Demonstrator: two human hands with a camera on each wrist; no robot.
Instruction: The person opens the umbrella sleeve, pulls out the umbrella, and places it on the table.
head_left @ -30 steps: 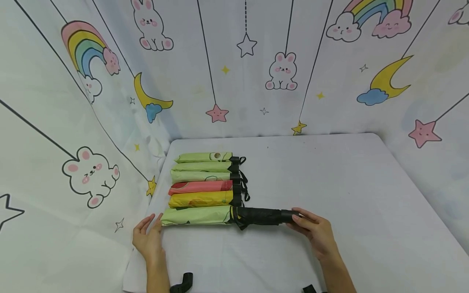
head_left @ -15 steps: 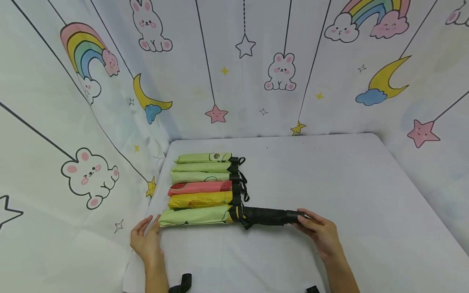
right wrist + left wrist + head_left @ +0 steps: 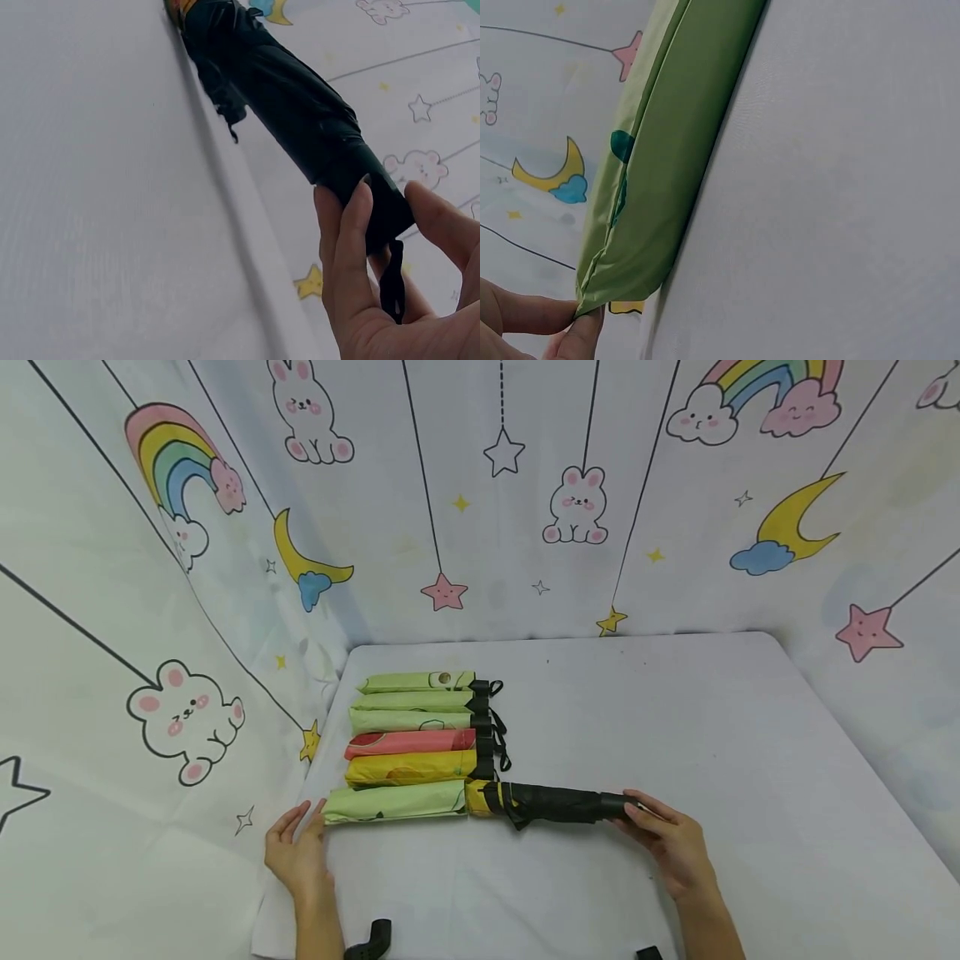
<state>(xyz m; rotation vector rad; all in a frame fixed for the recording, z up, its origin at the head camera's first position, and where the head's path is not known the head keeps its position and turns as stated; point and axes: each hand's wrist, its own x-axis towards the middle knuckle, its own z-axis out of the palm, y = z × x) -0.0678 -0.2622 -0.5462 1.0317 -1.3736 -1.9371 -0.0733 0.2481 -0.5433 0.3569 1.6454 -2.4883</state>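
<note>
A folded black umbrella (image 3: 558, 802) lies partly inside a light green sleeve (image 3: 401, 802), with a yellow section (image 3: 477, 798) showing at the sleeve's mouth. My right hand (image 3: 671, 843) grips the black handle end; in the right wrist view a wrist strap (image 3: 392, 285) hangs from that handle (image 3: 367, 195). At the far left end, my left hand (image 3: 298, 853) pinches the sleeve's closed corner between thumb and finger, as the left wrist view of the green cloth (image 3: 660, 165) shows. The rest of the umbrella is hidden in the sleeve.
Behind it lie a yellow umbrella (image 3: 420, 767), a red umbrella (image 3: 411, 743) and several green ones (image 3: 412, 701) in a row, black ends rightward. White cloth covers the table (image 3: 675, 718). A black curved piece (image 3: 372, 941) is at the front edge. Printed curtains (image 3: 495, 543) stand behind.
My right hand has moved right, drawing the black umbrella further out of the green sleeve, so more yellow shows. My left hand has shifted slightly left with the sleeve's end.
</note>
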